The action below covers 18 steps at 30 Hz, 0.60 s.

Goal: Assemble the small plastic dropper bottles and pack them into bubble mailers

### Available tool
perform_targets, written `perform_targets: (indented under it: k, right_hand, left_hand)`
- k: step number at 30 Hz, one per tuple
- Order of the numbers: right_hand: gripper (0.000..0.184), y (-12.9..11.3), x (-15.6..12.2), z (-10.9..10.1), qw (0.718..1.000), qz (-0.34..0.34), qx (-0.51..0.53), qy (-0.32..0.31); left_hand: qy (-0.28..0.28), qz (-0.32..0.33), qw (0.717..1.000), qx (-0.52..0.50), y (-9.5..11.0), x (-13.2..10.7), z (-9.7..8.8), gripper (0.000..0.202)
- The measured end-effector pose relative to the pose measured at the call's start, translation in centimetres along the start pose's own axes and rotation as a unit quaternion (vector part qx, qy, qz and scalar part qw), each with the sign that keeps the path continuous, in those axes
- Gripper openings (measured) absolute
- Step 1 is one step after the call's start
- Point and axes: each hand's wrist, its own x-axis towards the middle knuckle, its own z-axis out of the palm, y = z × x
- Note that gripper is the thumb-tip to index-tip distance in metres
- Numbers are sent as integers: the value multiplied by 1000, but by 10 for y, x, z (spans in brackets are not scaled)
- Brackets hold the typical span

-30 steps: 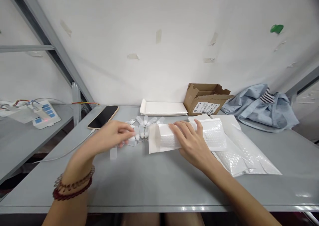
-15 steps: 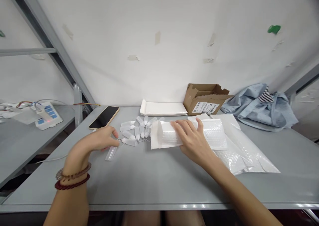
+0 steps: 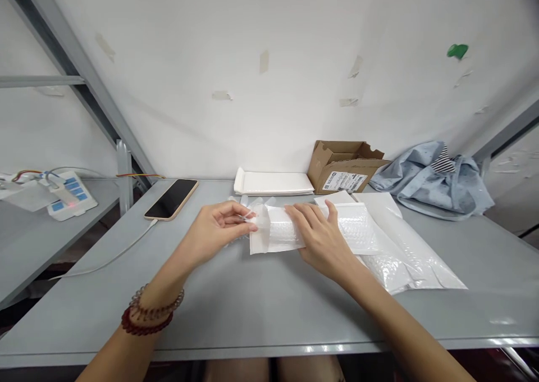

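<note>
At the left end of a white bubble mailer (image 3: 356, 228), my left hand (image 3: 219, 226) pinches a small clear plastic tube (image 3: 261, 220), its far end at the mailer's mouth. My fingers cover part of the tube. Across the middle of the mailer lies my right hand (image 3: 322, 237), gripping it with the thumb raised and the mouth turned left. Behind my left hand, several small translucent tubes (image 3: 245, 202) lie in a pile, mostly hidden.
More white bubble mailers (image 3: 415, 258) lie to the right, and a flat white stack (image 3: 275, 183) stands by the wall. Around them are a cardboard box (image 3: 343, 171), a blue cloth bag (image 3: 438, 185), a phone (image 3: 172, 199) on a cable (image 3: 122, 253) and a power strip (image 3: 72, 195).
My left hand has moved right, from the loose tube near the phone to the mailer's mouth, bringing the tube with it. The right hand has stayed on the mailer.
</note>
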Motion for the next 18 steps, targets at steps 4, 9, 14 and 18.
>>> perform_targets:
  k: [4,9,14,18]
  right_hand:
    - [63,-1,0,1,1000,6,7,2]
    - [62,-8,0,2,999,-12,18,25]
    - [56,-12,-1,4,998,-41,6,57]
    - [58,-6,0,3,998,-34,-16,53]
  left_hand:
    - [26,80,996,15,-7,0,20,8]
    - [11,121,991,61,-8,-5,42,20]
    - [-153,80,984,49,-3,-6,40,22]
    - [-148,35,986,70,7,-5,4,23]
